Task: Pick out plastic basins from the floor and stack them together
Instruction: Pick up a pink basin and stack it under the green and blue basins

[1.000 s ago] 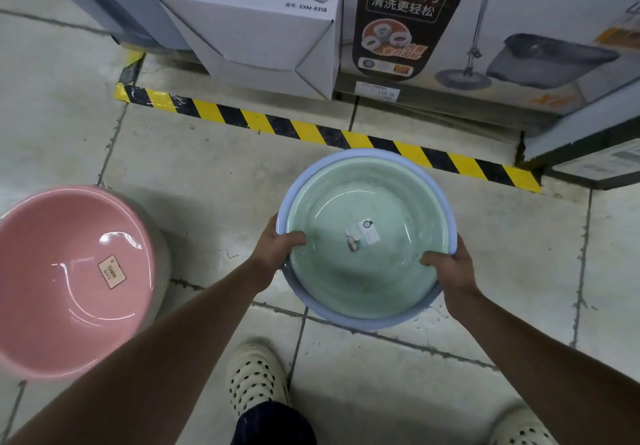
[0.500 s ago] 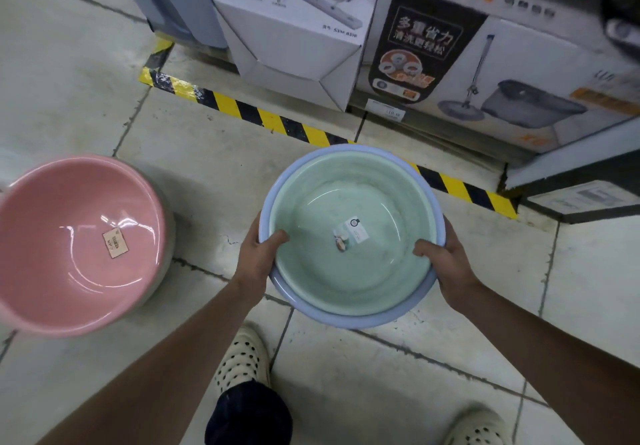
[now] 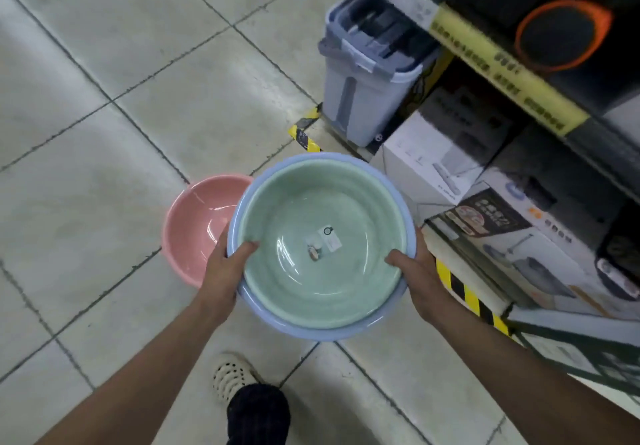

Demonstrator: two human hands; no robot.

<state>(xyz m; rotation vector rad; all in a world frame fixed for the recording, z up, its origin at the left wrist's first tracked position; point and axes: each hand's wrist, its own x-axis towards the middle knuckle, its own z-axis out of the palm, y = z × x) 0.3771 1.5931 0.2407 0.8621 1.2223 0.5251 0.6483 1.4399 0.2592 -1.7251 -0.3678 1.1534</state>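
Above the floor (image 3: pixel 104 133), the blue basin (image 3: pixel 311 332) with the green basin (image 3: pixel 294 209) nested inside is best carried level, centred over the pink basin (image 3: pixel 197 230) lying just beyond the left hand (image 3: pixel 225 271), then lowered squarely. Left and right hand (image 3: pixel 415 275) grip opposite rims, thumbs hooked inside. The basins are round, glossy plastic; a small label (image 3: pixel 323 242) sits in the green one.

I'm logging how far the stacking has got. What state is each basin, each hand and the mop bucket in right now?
green basin: nested inside the blue one, upright.
blue basin: under the green one, held in both hands.
pink basin: on the floor, upright, empty, not stacked.
left hand: grips both rims.
right hand: grips both rims on the opposite side.
mop bucket: upright by the shelf.
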